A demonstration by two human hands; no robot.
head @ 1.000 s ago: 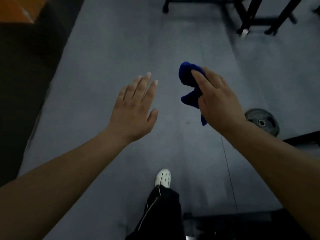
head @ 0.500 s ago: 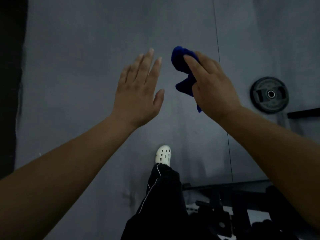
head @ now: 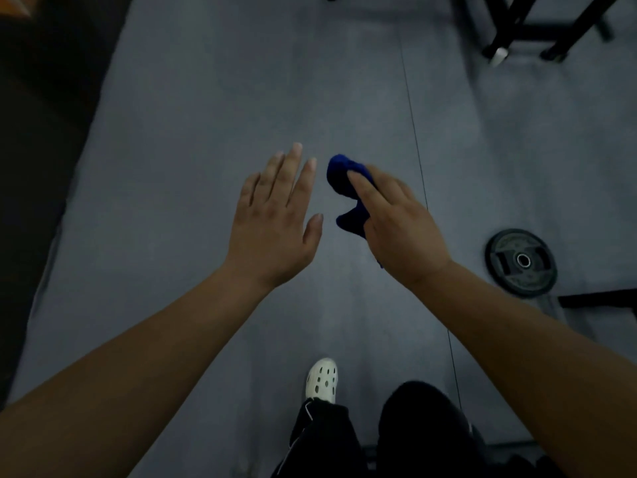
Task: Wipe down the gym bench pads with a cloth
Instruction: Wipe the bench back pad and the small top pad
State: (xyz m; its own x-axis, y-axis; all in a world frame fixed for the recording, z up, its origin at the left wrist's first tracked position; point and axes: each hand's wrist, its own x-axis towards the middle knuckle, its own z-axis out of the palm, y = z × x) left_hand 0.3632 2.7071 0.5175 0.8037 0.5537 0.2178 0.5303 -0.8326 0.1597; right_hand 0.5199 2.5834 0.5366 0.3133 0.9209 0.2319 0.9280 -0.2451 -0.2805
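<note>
Right hand (head: pixel 400 229) grips blue cloth (head: pixel 346 188) | left hand (head: pixel 275 222) spread, fingers straight

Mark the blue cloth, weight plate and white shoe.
blue cloth (head: pixel 339 177): head view, bunched top end.
weight plate (head: pixel 522 261): head view, centre hub.
white shoe (head: pixel 322 378): head view, perforated toe.

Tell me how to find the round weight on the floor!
Start with the grey gym floor. Look right of the right hand gripping the blue cloth. The weight plate lies flat there: the only round black disc, with a shiny ring in its middle.
</note>
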